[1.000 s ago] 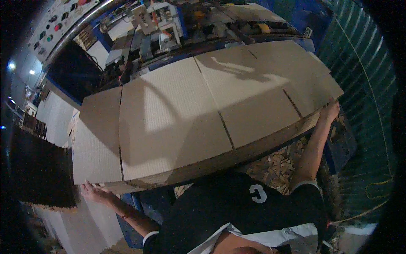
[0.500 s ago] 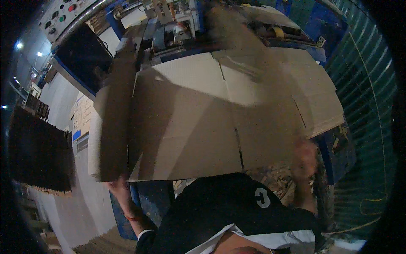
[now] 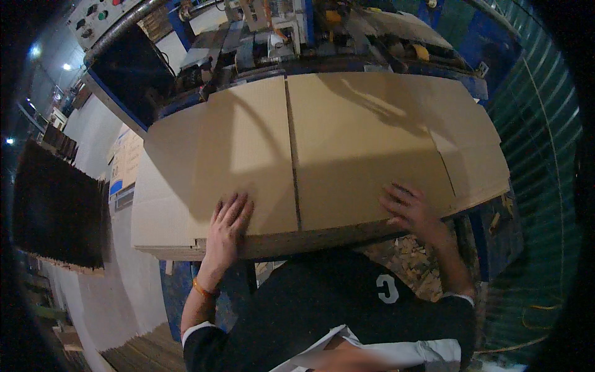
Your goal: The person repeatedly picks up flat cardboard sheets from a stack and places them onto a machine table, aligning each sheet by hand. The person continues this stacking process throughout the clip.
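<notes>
A stack of flat corrugated cardboard blanks [image 3: 158, 186] lies in front of me. Two tan panels rest flat on top, a narrower left panel [image 3: 254, 136] and a wider right panel [image 3: 359, 130], with a dark narrow gap between them. My left hand [image 3: 229, 220] lies with its fingers apart on the near part of the left panel. Near the front edge of the right panel, my right hand [image 3: 409, 211] also has its fingers spread, touching or just above the board. Neither hand grips anything.
Beyond the stack stands a blue machine [image 3: 489, 49] with rollers and belts. A control panel [image 3: 93, 22] is at the upper left. Dark stacked cardboard [image 3: 59, 211] stands at left, a corrugated green wall [image 3: 545, 155] at right. Cardboard scraps [image 3: 412, 263] lie below the stack.
The side panels, raised and blurred before, now lie flat and folded inward. My left hand has moved from the front left edge onto the board; my right hand has shifted left and up.
</notes>
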The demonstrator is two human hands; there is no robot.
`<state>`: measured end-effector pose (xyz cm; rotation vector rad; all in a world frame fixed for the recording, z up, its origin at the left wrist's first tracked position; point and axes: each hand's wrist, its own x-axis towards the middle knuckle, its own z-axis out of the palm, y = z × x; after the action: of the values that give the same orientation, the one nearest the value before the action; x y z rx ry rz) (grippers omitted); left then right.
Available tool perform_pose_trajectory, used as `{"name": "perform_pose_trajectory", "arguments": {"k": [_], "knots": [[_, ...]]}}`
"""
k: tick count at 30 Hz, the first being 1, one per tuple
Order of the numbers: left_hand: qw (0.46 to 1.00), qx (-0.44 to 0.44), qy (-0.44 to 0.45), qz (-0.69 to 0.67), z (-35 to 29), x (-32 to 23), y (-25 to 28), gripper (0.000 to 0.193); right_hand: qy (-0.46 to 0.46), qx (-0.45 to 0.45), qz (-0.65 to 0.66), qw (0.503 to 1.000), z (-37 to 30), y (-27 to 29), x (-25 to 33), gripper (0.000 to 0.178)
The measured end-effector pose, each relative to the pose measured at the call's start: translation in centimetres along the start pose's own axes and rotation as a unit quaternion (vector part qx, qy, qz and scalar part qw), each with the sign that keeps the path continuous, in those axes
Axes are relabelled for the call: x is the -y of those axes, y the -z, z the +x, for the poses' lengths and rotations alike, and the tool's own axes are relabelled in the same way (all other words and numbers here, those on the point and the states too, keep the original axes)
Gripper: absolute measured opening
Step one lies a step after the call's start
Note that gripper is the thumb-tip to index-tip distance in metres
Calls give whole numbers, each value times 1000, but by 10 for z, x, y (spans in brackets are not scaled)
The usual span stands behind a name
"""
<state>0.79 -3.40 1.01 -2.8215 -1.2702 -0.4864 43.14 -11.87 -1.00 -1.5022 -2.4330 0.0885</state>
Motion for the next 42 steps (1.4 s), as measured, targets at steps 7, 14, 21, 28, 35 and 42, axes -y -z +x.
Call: {"name": "perform_pose_trajectory", "arguments": {"k": [7,14,21,28,35,42], "knots": [[996,-76,-14,-54,63,25,-13,54,-55,11,-59,997,55,21,-67,65],[984,-167,-29,-55,152,82,-56,64,-130,14,-57,990,131,17,-116,64],[961,-185,124,166,201,98,-63,56,-189,-81,-195,959,170,-1,-104,47],[922,-283,253,79,26,134,-32,63,-201,-178,-161,950,61,17,-99,43],[787,-230,561,113,-141,174,-43,73,-593,-320,-197,712,-92,-10,-122,60],[707,-401,582,39,-80,126,-9,69,-542,-531,101,644,-93,0,-130,57]]}}
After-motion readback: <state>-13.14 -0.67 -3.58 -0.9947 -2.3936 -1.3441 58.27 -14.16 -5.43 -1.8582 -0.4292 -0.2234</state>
